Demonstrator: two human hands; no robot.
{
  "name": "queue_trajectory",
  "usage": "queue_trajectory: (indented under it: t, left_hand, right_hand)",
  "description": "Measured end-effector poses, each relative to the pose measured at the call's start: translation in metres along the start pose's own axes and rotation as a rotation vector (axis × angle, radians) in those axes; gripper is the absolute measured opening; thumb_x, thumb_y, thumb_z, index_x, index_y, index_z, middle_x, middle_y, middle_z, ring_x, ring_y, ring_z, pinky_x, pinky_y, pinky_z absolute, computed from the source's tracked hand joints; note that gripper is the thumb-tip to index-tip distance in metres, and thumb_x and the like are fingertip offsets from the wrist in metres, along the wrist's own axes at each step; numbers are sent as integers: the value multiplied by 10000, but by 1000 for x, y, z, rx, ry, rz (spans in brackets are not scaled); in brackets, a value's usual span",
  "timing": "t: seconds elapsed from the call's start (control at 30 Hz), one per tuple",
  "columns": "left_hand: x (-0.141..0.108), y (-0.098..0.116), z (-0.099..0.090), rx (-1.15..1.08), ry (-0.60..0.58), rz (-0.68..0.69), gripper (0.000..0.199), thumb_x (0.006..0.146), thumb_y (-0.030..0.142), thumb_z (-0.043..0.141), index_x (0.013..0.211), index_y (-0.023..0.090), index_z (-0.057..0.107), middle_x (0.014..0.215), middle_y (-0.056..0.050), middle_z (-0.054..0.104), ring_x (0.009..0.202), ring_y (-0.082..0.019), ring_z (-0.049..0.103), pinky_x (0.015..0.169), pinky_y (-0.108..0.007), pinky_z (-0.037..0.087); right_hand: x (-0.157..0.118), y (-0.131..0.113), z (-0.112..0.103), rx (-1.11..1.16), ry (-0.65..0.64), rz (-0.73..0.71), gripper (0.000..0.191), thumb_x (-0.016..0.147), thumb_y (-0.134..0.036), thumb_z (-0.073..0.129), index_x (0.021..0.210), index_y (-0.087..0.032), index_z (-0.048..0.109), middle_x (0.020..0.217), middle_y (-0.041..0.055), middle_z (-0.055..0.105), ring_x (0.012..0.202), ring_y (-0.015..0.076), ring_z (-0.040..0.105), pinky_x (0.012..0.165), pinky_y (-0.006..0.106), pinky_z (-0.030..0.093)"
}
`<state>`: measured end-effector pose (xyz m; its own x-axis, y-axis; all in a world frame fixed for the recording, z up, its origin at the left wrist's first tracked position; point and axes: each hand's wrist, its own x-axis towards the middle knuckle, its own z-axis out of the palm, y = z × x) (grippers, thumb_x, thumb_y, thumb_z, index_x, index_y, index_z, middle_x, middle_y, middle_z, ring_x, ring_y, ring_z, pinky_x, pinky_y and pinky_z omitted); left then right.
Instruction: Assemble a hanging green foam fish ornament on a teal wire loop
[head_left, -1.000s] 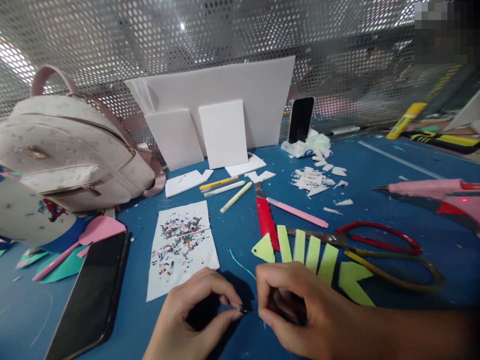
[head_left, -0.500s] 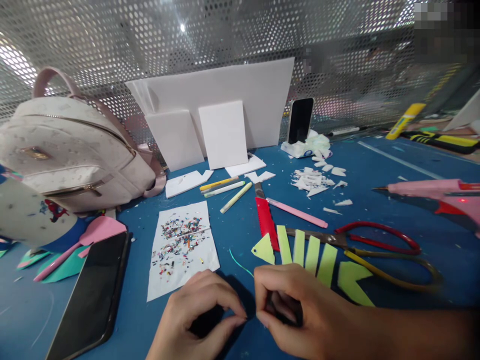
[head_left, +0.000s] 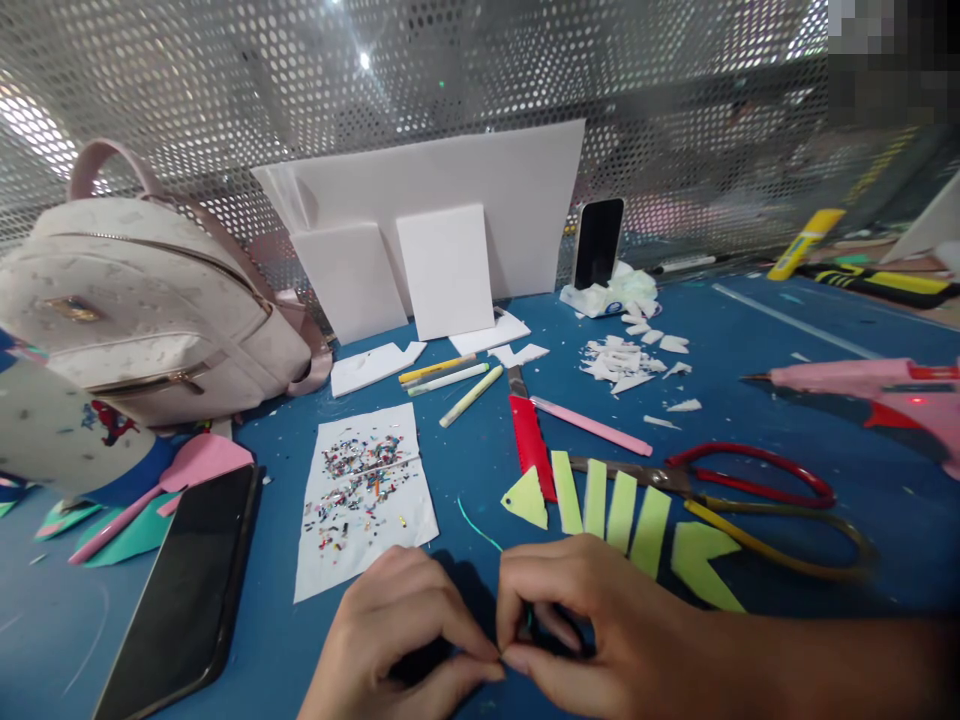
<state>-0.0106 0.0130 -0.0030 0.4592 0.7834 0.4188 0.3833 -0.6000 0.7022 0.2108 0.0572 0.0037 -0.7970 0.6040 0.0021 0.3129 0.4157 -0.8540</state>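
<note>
My left hand [head_left: 409, 635] and my right hand [head_left: 577, 620] are both closed in a pinch at the front, their fingertips touching or nearly so. A thin teal thread [head_left: 478, 524] runs over the table to my right hand, and a bit of teal shows inside its curled fingers. Whatever lies between my left fingertips is too small to make out. Beyond my left hand, a white paper sheet [head_left: 311, 545] carries many small coloured beads [head_left: 364, 470]. Past my right hand lie light green cut pieces: a fish-head shape [head_left: 527, 497], several strips [head_left: 568, 490] and a tail shape [head_left: 701, 550].
Scissors [head_left: 750, 450] and a red-handled cutter [head_left: 531, 450] lie behind the green pieces. A pink glue gun [head_left: 855, 380] points in from the right. At left are a dark phone [head_left: 180, 590] and a white backpack [head_left: 150, 290]. White scraps [head_left: 619, 360] and markers [head_left: 471, 396] lie farther back.
My hands have come closer together, and the small gap between their fingertips has closed. The objects on the table stay in place.
</note>
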Motion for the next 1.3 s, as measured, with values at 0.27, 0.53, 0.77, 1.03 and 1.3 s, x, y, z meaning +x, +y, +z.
queue_trajectory:
  t: [0.27, 0.53, 0.77, 1.03, 1.3]
  left_hand:
    - [-2, 0, 4, 74, 7, 28, 168, 891, 338, 725, 786, 213, 685, 687, 11, 707, 646, -133, 631, 588, -273, 427]
    - [-3, -1, 5, 70, -18, 101, 222, 928, 392, 667, 809, 205, 669, 707, 3, 710, 677, -133, 644, 644, -277, 437]
    - [-3, 2, 2, 25, -76, 121, 166, 958, 347, 636, 883, 200, 652, 784, -7, 722, 770, -135, 675, 712, -273, 456]
    - [0, 5, 0, 20, 13, 74, 171, 941, 353, 657, 844, 214, 680, 748, -7, 739, 686, -136, 674, 635, -262, 485]
    - [-1, 5, -1, 17, 14, 83, 164, 928, 339, 679, 832, 206, 679, 726, -11, 728, 673, -132, 668, 618, -248, 476]
  right_hand:
    - [0, -2, 0, 8, -20, -17, 82, 797, -183, 683, 876, -205, 671, 733, -61, 577, 610, 77, 484, 555, 206, 340]
    - [0, -1, 1, 35, 33, -12, 110, 786, -130, 643, 877, -191, 639, 773, -46, 570, 603, 78, 472, 532, 202, 344]
    - [0, -2, 0, 87, 41, 6, 100, 813, -131, 608, 896, -178, 637, 848, -6, 619, 673, 105, 548, 599, 218, 406]
    - [0, -7, -3, 38, -6, -45, 134, 808, -143, 635, 922, -180, 696, 819, -4, 623, 671, 110, 534, 611, 212, 412]
    - [0, -4, -3, 23, -36, -52, 74, 813, -169, 667, 873, -175, 709, 754, -26, 593, 652, 99, 531, 594, 213, 381]
